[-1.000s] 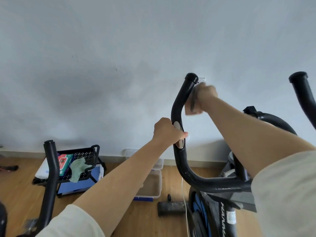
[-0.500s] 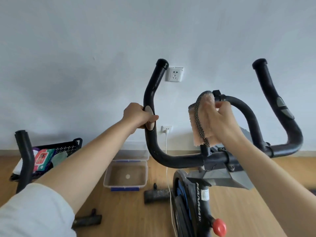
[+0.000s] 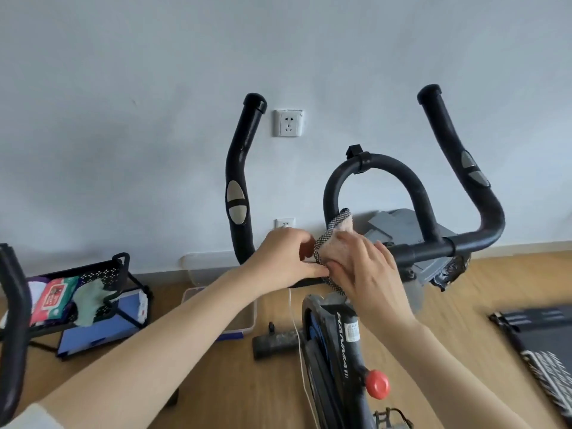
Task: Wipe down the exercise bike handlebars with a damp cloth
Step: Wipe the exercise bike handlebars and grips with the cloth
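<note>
The exercise bike's black handlebars (image 3: 374, 168) rise in front of me, with a left horn (image 3: 240, 168), a right horn (image 3: 464, 168) and a centre loop. A pink cloth (image 3: 339, 239) with a dark mesh edge sits at the foot of the loop, on the crossbar's left half. My right hand (image 3: 368, 274) lies over the cloth with its fingers curled round it. My left hand (image 3: 286, 258) meets the cloth from the left and pinches its mesh edge at the crossbar.
A black mesh rack (image 3: 93, 283) with wipes and a green rag stands at the left wall. A clear plastic tub (image 3: 223, 305) sits on the wood floor behind my left arm. Another black bar (image 3: 14, 308) rises at far left. A dark mat (image 3: 541, 345) lies at right.
My left hand let go of the left horn and came down to the cloth. My right hand carried the cloth from the left horn's top to the loop, then down to the crossbar.
</note>
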